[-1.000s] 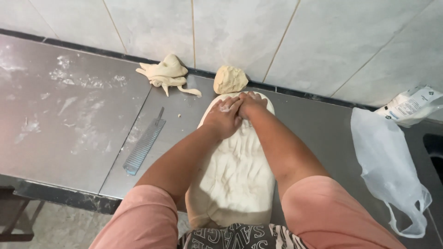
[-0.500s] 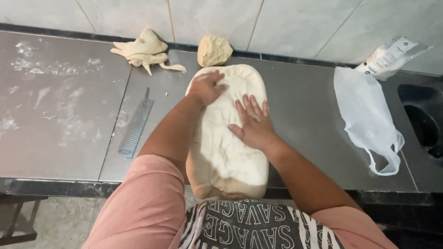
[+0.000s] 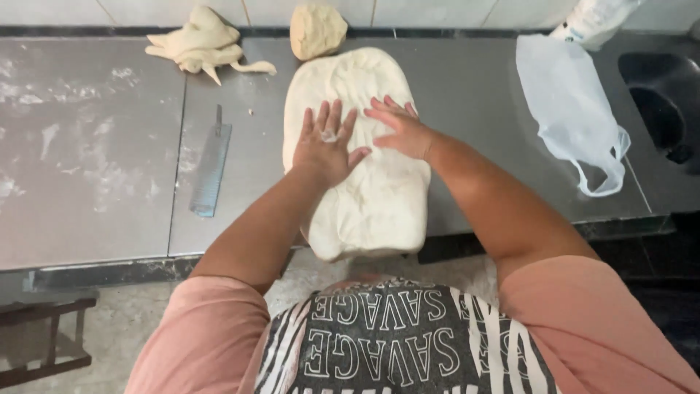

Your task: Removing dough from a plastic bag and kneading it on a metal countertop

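— On the bench [image 3: 109, 211], where was the dough [image 3: 364, 182]?
— Lengthwise in the middle, its near end over the edge. The left hand [image 3: 326, 146] and right hand [image 3: 399, 130] lay flat on it, fingers spread, grasping nothing, likely to press it.
— How many pieces?
— 3: that slab, 1 ball [image 3: 318, 29], 1 ragged scrap [image 3: 200, 45]. Also 1 scraper [image 3: 211, 169], 1 bag [image 3: 572, 109].

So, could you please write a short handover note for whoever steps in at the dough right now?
Left hand: flat on the dough slab, fingers spread. Right hand: flat on it beside the left.
The slab lies on the steel counter, its near end over the edge. Dough ball and scraps sit by the wall; scraper to the left, plastic bag to the right.
Done: slab pressed flat. Left: ball and scraps untouched.
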